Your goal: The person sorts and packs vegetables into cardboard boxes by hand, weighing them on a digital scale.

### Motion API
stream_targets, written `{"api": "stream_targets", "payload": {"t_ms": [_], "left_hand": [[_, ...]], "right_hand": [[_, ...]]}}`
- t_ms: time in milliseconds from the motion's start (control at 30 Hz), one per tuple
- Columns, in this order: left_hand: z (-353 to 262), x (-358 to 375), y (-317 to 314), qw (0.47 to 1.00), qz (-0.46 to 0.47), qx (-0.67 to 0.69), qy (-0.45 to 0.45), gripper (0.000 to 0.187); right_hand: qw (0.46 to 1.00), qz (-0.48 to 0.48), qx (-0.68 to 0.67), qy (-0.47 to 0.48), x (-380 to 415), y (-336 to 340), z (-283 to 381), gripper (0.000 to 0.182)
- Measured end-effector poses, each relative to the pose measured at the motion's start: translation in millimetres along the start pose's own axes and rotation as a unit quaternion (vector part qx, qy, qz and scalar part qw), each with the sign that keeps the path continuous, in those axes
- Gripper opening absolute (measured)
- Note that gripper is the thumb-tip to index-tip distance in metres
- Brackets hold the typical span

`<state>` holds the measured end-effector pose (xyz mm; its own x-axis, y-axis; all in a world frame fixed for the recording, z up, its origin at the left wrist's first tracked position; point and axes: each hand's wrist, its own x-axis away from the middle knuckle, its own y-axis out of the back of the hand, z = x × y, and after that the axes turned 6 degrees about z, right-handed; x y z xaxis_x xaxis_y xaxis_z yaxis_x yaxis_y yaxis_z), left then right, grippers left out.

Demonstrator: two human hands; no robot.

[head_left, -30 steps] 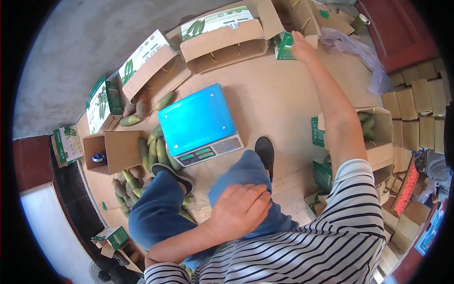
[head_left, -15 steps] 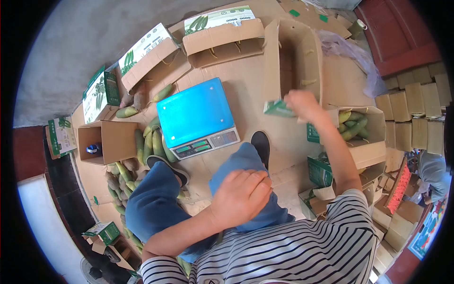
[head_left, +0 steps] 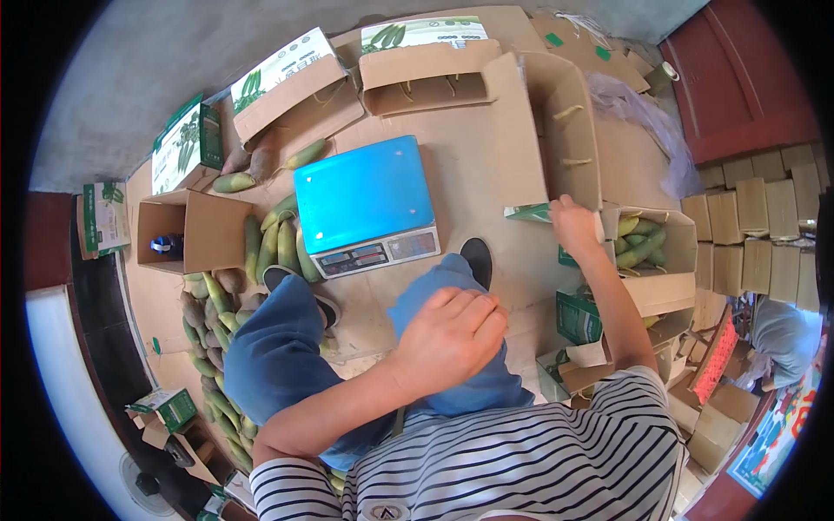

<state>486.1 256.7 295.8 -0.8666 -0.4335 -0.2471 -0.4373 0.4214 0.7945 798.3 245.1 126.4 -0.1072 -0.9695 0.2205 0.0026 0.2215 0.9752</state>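
Note:
My right hand (head_left: pixel 575 223) is closed on the near edge of a tall open cardboard box (head_left: pixel 556 113), beside its green printed flap (head_left: pixel 527 213). Long yellowish strips cling to that box's inner wall. My left hand (head_left: pixel 456 334) is curled closed above my right knee; whatever its fingers may hold is hidden. In front of my feet stands a digital scale (head_left: pixel 365 193) with a bare blue platform. Just right of my right hand, another carton (head_left: pixel 682 230) holds several long green radishes (head_left: pixel 641 243).
Open cartons (head_left: pixel 426 82) line the wall ahead. Green radishes (head_left: pixel 285 247) lie left of the scale, with a larger pile (head_left: pixel 208 330) by my left leg. A small open box (head_left: pixel 208 230) holds a blue-capped bottle (head_left: pixel 167 245). Stacked cardboard (head_left: pixel 756 208) and another person (head_left: pixel 786 339) are at right.
My right hand has shifted slightly right and down along the box's near edge, and the green flap has turned with it. The view has shifted a little. My left hand stays closed over my knee.

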Motion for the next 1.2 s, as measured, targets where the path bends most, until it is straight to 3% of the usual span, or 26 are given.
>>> {"api": "stream_targets", "payload": {"t_ms": [200, 333, 433, 700, 800, 900, 1000, 1100, 1133, 1200], "left_hand": [[4, 1, -5, 1.0, -0.011, -0.009, -0.013, 0.022], [3, -1, -6, 1.0, -0.023, -0.002, -0.013, 0.021], [3, -1, -5, 1.0, -0.004, -0.004, -0.014, 0.021], [5, -7, -11, 0.999, -0.02, -0.014, -0.028, 0.019], [4, -9, -14, 0.999, -0.026, -0.01, -0.033, 0.02], [5, -11, -13, 0.999, -0.02, -0.004, -0.039, 0.021], [7, -14, -15, 0.999, -0.021, -0.003, -0.044, 0.022], [8, -18, -16, 0.999, -0.011, 0.0, -0.047, 0.023], [7, -19, -17, 0.999, -0.004, 0.003, -0.048, 0.023], [6, -22, -19, 0.999, 0.001, 0.008, -0.048, 0.023]], "right_hand": [[0.996, -0.083, -0.018, -0.016, -20, 36, -17, 0.014], [0.996, -0.084, 0.031, -0.017, -61, 55, -33, 0.013], [0.99, -0.089, 0.105, 0.041, -104, 49, -65, 0.011], [0.978, -0.162, 0.126, 0.033, -171, 35, -94, 0.011], [0.99, -0.093, 0.089, -0.058, -190, 26, -93, 0.015], [0.977, -0.14, -0.013, -0.159, -204, 20, -87, 0.024], [0.927, -0.359, -0.032, -0.104, -212, 15, -70, 0.033], [0.947, -0.265, -0.138, -0.119, -214, 24, -23, 0.032], [0.943, -0.21, -0.249, -0.073, -224, 16, -13, 0.034], [0.883, -0.082, -0.463, -0.021, -256, -4, 12, 0.036]]}}
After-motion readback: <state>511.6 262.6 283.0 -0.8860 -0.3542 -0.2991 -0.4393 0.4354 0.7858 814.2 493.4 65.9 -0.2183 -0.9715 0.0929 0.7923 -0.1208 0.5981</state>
